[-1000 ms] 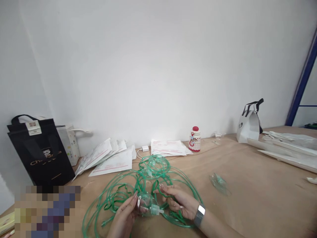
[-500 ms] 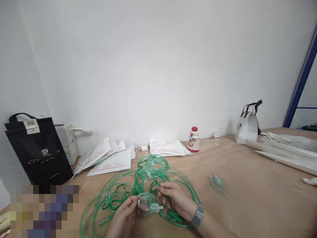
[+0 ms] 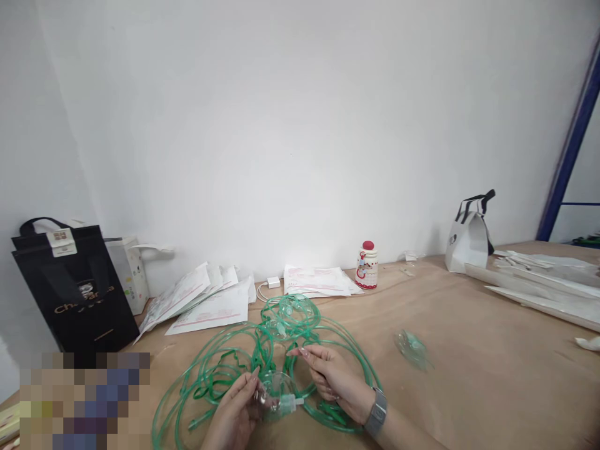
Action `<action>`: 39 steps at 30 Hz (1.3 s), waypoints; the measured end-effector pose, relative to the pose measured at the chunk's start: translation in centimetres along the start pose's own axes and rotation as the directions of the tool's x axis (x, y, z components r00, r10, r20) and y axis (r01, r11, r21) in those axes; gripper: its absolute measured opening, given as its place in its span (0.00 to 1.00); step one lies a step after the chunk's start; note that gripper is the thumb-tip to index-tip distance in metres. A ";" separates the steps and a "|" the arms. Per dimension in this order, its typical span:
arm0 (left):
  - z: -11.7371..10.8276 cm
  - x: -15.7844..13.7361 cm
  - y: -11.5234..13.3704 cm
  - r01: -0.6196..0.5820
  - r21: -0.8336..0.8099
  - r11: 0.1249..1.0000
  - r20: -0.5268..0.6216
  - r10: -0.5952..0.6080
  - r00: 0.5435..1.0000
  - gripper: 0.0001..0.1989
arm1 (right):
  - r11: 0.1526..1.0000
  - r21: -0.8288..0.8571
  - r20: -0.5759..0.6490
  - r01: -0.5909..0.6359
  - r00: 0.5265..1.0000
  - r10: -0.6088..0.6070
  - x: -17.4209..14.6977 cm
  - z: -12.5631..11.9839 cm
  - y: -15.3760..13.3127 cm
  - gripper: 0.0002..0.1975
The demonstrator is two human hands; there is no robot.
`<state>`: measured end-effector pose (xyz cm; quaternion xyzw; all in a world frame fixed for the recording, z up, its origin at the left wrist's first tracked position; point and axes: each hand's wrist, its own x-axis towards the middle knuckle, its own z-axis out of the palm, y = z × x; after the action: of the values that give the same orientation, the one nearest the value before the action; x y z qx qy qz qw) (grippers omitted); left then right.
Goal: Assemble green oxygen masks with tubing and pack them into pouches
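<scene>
My left hand [image 3: 237, 403] is closed on the rim of a clear oxygen mask [image 3: 272, 406], thumb on top. The mask's pale connector [image 3: 290, 403] points right. To the right of the mask, my right hand [image 3: 330, 378] is in a pinch, its fingertips at a green elastic strap [image 3: 291, 347]; the exact grip is small and hard to see. Coils of green oxygen tubing [image 3: 206, 350] lie around and beyond both hands. More clear masks [image 3: 280, 328] rest among the coils. Another mask [image 3: 412, 347] lies apart on the right.
White printed packets [image 3: 210, 309] lie at the back left, more packets [image 3: 319, 280] behind the coils. A red-capped bottle [image 3: 367, 269] stands near the wall. A black bag [image 3: 79, 294] stands left, a white bag [image 3: 469, 244] back right. Plastic wrapping [image 3: 548, 294] covers the right side.
The mask has shifted slightly left and down with my left hand, and it now tilts more. My right hand stays almost in place, its fingertips a little farther from the mask.
</scene>
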<state>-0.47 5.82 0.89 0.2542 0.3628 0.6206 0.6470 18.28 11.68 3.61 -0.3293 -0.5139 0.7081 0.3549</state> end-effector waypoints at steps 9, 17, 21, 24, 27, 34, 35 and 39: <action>0.4 -0.5 0.5 -0.337 0.359 0.870 0.119 0.316 0.941 0.12 | 0.973 -0.185 0.050 0.135 0.990 -0.128 -1.0 1.3 -1.5 0.16; 0.4 -1.0 0.2 -0.405 0.622 0.670 0.170 0.388 0.906 0.12 | 0.921 -0.367 0.129 0.134 0.987 -0.093 -1.7 2.9 -1.2 0.14; 0.3 -1.1 -0.2 -0.391 0.614 0.686 0.207 0.338 0.918 0.13 | 0.905 -0.404 0.136 0.133 0.987 -0.085 -1.9 3.2 -1.0 0.13; 0.5 -1.1 -0.1 -0.347 0.587 0.731 0.148 0.325 0.934 0.15 | 0.925 -0.344 0.164 0.161 0.980 -0.110 -1.6 2.8 -0.7 0.15; 0.6 -1.1 0.1 -0.304 0.565 0.767 0.092 0.308 0.947 0.16 | 0.951 -0.239 0.168 0.197 0.973 -0.159 -1.0 2.1 -0.2 0.20; 0.3 -0.5 -0.1 -0.357 0.587 0.727 0.168 0.322 0.932 0.14 | 0.962 -0.189 0.099 0.198 0.978 -0.182 0.1 1.1 0.3 0.21; 0.3 -0.5 -0.2 -0.363 0.593 0.718 0.172 0.328 0.929 0.13 | 0.963 -0.189 0.096 0.193 0.979 -0.178 0.2 1.0 0.3 0.21; 0.1 -0.5 -0.1 -0.365 0.598 0.714 0.215 0.296 0.931 0.12 | 0.968 -0.189 0.087 0.167 0.984 -0.153 0.2 1.1 0.6 0.22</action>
<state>-0.30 5.36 0.91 0.5477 0.4633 0.5552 0.4209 17.18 11.25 3.31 -0.2945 -0.6185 0.6343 0.3583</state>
